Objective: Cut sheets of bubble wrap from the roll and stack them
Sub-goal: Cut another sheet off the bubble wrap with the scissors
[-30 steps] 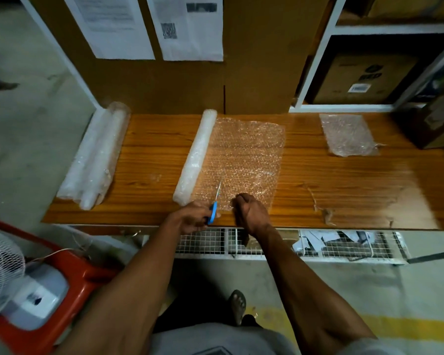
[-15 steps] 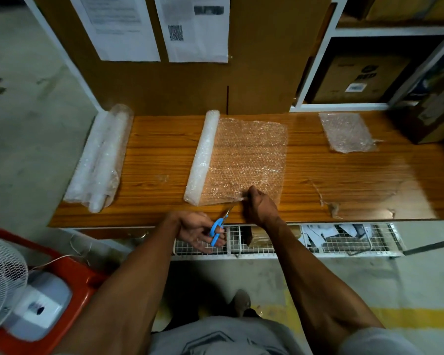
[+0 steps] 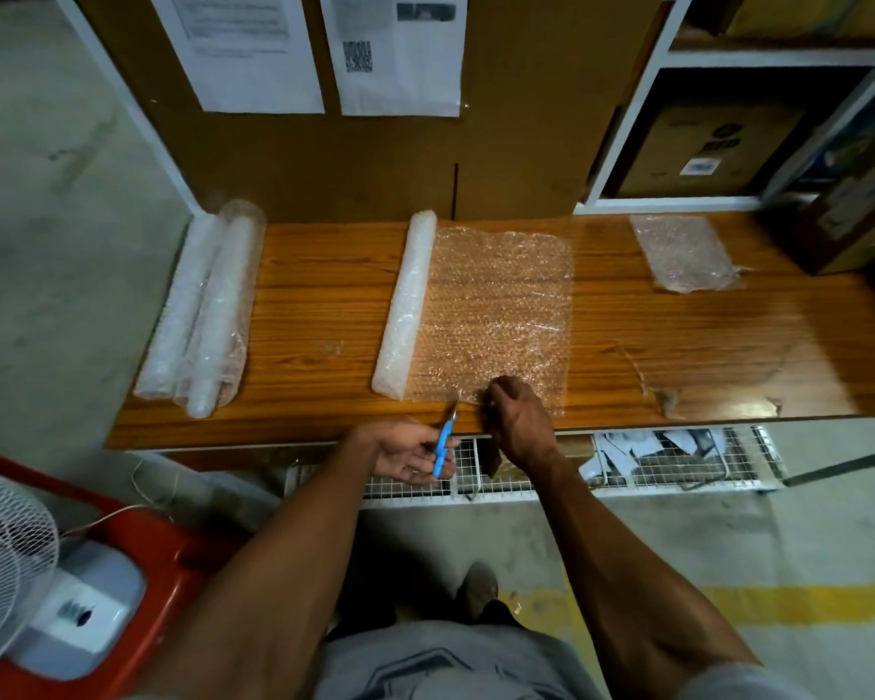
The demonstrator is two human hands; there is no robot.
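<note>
A bubble wrap roll point(image 3: 406, 303) lies on the wooden table point(image 3: 319, 305), with a sheet point(image 3: 496, 310) unrolled from it to the right. My right hand point(image 3: 519, 421) pinches the sheet's near edge at the table front. My left hand point(image 3: 409, 454) is palm up just off the table edge and holds blue-handled scissors point(image 3: 444, 442). Their blades point up at the sheet's near edge, close to my right fingers. A stack of cut sheets point(image 3: 685, 252) lies at the far right of the table.
Two more bubble wrap rolls point(image 3: 203, 310) lie at the table's left end. Cardboard boxes point(image 3: 844, 214) stand at the back right. A wire basket point(image 3: 678, 459) hangs under the table front. A fan point(image 3: 6, 563) and a red stool point(image 3: 137, 543) stand at lower left.
My left hand drew the scissors back off the sheet toward me, then turned palm up with the blades aimed at the near edge. My right hand stayed on the sheet's near edge.
</note>
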